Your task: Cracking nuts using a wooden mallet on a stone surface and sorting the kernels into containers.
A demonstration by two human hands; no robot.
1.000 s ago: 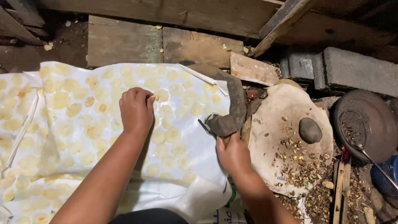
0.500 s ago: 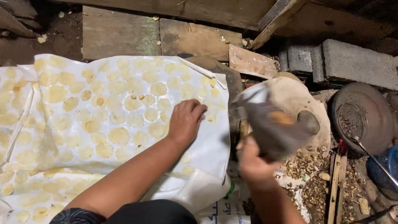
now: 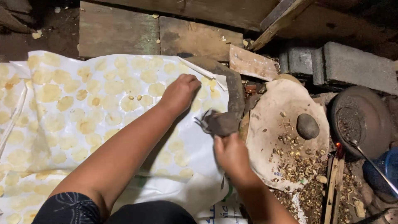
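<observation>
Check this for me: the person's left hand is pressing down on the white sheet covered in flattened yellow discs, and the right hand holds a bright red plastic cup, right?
Not quite. The left hand does press on the white sheet of flattened yellow discs, but the right hand holds a dark grey-brown flat tool, not a red plastic cup. The head view shows it.

Dim warm light from above, murky corners, tool perhaps motion-blurred.

Stone [image 3: 307, 126] on slab [image 3: 273, 103], right of sheet [image 3: 83, 103]

rustic food-making hut | plank wall [image 3: 124, 29] | concrete blocks [image 3: 340, 62] | charcoal stove [image 3: 358, 120]
</observation>
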